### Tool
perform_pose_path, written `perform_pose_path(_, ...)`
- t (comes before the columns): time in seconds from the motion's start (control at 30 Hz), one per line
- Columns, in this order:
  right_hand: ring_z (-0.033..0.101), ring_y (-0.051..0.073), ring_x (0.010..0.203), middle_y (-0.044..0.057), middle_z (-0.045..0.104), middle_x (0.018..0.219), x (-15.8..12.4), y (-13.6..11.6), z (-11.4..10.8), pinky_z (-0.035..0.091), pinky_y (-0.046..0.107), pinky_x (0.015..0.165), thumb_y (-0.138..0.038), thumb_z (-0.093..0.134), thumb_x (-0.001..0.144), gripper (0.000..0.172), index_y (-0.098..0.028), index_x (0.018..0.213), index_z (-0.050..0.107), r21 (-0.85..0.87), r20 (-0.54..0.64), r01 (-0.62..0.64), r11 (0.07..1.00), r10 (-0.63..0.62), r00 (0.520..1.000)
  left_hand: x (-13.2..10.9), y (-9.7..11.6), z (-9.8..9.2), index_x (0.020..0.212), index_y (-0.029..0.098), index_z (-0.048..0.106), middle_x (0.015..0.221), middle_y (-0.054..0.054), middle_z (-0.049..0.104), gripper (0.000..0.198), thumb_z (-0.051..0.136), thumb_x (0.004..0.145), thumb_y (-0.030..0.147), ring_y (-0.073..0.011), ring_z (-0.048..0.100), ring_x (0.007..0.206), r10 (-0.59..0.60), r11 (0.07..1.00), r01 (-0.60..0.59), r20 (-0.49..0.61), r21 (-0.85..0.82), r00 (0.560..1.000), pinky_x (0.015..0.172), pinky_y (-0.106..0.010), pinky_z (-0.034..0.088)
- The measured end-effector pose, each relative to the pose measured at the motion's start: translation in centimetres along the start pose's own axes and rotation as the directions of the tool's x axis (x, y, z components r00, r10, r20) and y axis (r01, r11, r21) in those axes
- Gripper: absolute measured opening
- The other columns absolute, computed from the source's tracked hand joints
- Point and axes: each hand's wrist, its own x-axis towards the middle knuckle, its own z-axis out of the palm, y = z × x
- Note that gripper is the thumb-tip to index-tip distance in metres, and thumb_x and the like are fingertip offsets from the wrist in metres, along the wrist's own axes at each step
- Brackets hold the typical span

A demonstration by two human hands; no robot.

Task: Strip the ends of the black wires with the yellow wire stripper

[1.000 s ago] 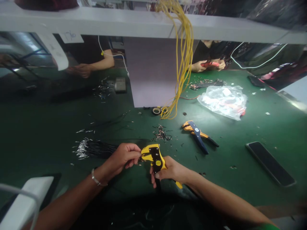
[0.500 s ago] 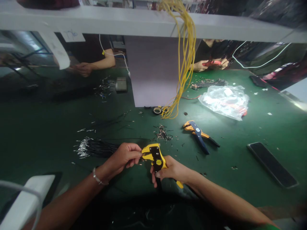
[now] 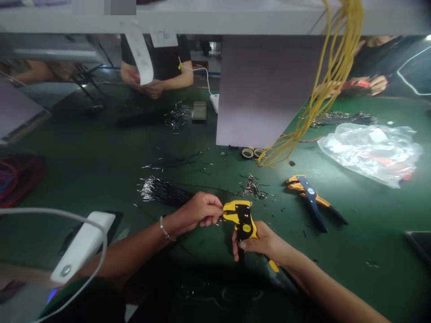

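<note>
My right hand (image 3: 256, 241) is shut around the handles of a yellow and black self-adjusting wire stripper (image 3: 243, 222). My left hand (image 3: 200, 210) pinches something thin, apparently a black wire, at the stripper's jaws, and its end is hidden there. Behind my left hand lies a bundle of black wires (image 3: 163, 190) with bare silver ends. A small heap of wire scraps (image 3: 251, 188) sits just above the stripper. To the right rests a second wire stripper (image 3: 311, 199), with neither hand touching it.
The bench has a green mat (image 3: 101, 166) scattered with wire bits. Further off are a crumpled plastic bag (image 3: 368, 152), yellow wires (image 3: 332, 58) hanging from a white shelf (image 3: 215, 18), and tape rolls (image 3: 247, 153). Across the bench, a co-worker's hands (image 3: 377, 85) hold a red tool.
The whole scene has shifted right in view, and the black phone has slid to the right edge. My hands keep the same hold at the stripper's jaws.
</note>
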Motion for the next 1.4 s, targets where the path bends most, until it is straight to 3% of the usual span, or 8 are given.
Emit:
perform_pose_path(0.87, 0.068, 0.021, 0.068, 0.008, 0.071, 0.077, -0.48, 0.45, -0.86, 0.050, 0.034, 0.067, -0.033, 0.071, 0.078, 0.026, -0.012, 0.092, 0.064, 0.011, 0.008, -0.047, 0.999, 0.047, 0.999, -0.16, 0.39, 0.30, 0.077, 0.011, 0.061, 0.055, 0.000, 0.060, 0.008, 0.056, 0.071, 0.011, -0.0052, 0.048, 0.040, 0.017, 0.999, -0.014, 0.056, -0.049, 0.998, 0.038, -0.017, 0.035)
perform_pose_path(1.4, 0.066, 0.019, 0.066, 0.006, 0.070, 0.073, -0.83, 0.74, -0.27, 0.051, 0.034, 0.067, -0.034, 0.072, 0.078, 0.024, -0.014, 0.087, 0.063, -0.104, -0.079, -0.045, 0.994, 0.037, 0.996, -0.27, 0.24, 0.35, 0.075, 0.011, 0.063, 0.053, 0.001, 0.058, 0.007, 0.058, 0.071, 0.014, -0.0040, 0.047, 0.039, 0.040, 0.999, -0.038, 0.058, -0.024, 0.998, 0.037, -0.016, 0.034)
